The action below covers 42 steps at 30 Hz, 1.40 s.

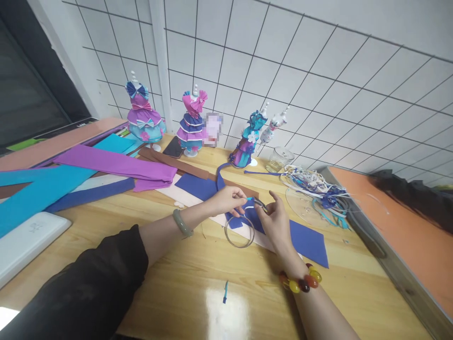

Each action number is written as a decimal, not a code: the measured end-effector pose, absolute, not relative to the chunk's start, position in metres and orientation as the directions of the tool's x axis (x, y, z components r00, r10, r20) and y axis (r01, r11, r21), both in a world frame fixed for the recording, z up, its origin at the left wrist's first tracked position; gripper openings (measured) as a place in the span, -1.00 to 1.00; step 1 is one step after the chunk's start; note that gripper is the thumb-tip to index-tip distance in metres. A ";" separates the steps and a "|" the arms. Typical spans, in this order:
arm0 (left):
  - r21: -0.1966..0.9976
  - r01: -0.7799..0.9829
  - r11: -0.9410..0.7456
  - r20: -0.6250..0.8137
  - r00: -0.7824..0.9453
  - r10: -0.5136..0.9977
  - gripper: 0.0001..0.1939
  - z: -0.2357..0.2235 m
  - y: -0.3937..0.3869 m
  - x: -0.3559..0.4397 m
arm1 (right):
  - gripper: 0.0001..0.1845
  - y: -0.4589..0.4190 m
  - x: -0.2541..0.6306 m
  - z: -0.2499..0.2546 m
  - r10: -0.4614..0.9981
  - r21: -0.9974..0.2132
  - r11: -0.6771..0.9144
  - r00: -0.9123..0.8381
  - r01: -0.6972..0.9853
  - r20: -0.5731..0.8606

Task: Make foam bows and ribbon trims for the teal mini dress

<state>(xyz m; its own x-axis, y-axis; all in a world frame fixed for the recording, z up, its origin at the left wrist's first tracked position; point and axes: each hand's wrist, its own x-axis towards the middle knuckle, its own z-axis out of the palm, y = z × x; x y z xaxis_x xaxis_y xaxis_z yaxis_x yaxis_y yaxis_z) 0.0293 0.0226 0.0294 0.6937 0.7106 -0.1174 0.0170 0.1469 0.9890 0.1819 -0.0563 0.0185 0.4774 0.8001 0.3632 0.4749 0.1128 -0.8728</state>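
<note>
Just above the thin metal ring (239, 246), the left hand (230, 200) pinches a small turquoise strip (249, 199) between thumb and fingertips. Opposite, the right hand (276, 217) is half curled, thumb and fingers closed on a dark curved piece (261, 204), index finger raised. Which hand supports the ring, I cannot tell; it hangs between both, over navy fabric (307, 241) on a wooden bench (177, 293). Beyond the ring rises a white wall with dark grid lines (290, 52). Four miniature dress forms (145, 115) stand there, three in fabric dresses. Right of the ring sit one glass jar (279, 159) and one ribbon tangle (314, 184); nearer than it, one turquoise scrap (225, 292).
</note>
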 end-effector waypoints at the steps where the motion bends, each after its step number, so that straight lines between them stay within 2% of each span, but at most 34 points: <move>1: 0.992 0.023 0.126 -0.106 0.698 0.708 -0.79 0.030 0.022 0.029 | -0.48 -0.057 0.181 0.021 0.779 -0.838 0.145 0.461 0.526 0.424; 4: 0.996 0.038 0.076 -0.080 0.713 0.697 -0.78 0.033 0.021 0.029 | -0.70 -0.058 0.176 0.028 0.784 -0.794 0.256 0.362 0.551 0.505; 8: 0.999 0.033 0.027 -0.042 0.748 0.663 -0.75 0.036 0.021 0.027 | -0.83 -0.058 0.170 0.031 0.896 -0.817 0.306 0.143 0.489 0.421; 11: 1.000 0.023 0.018 -0.029 0.764 0.645 -0.73 0.035 0.023 0.026 | -0.85 -0.059 0.169 0.030 0.935 -0.831 0.278 0.063 0.482 0.349; 16: 1.000 0.020 0.018 -0.026 0.760 0.649 -0.74 0.039 0.025 0.023 | -0.77 -0.060 0.169 0.026 0.976 -0.909 0.183 0.045 0.374 0.215; 21: 1.000 0.027 -0.004 -0.019 0.770 0.638 -0.74 0.043 0.024 0.021 | -0.79 -0.060 0.167 0.024 0.998 -0.979 0.053 0.027 0.195 0.059; 28: 0.998 0.034 -0.060 0.012 0.775 0.632 -0.77 0.052 0.022 0.019 | -0.84 -0.061 0.165 0.030 0.998 -0.995 0.056 0.010 0.084 0.057; 35: 0.997 0.029 -0.074 0.027 0.751 0.660 -0.73 0.058 0.022 0.018 | -0.85 -0.065 0.161 0.032 0.999 -0.982 -0.050 0.008 -0.183 -0.052; 42: 0.999 0.037 -0.037 -0.002 0.729 0.685 -0.78 0.054 0.023 0.020 | -0.82 -0.064 0.160 0.032 1.000 -0.973 -0.009 -0.012 -0.233 -0.007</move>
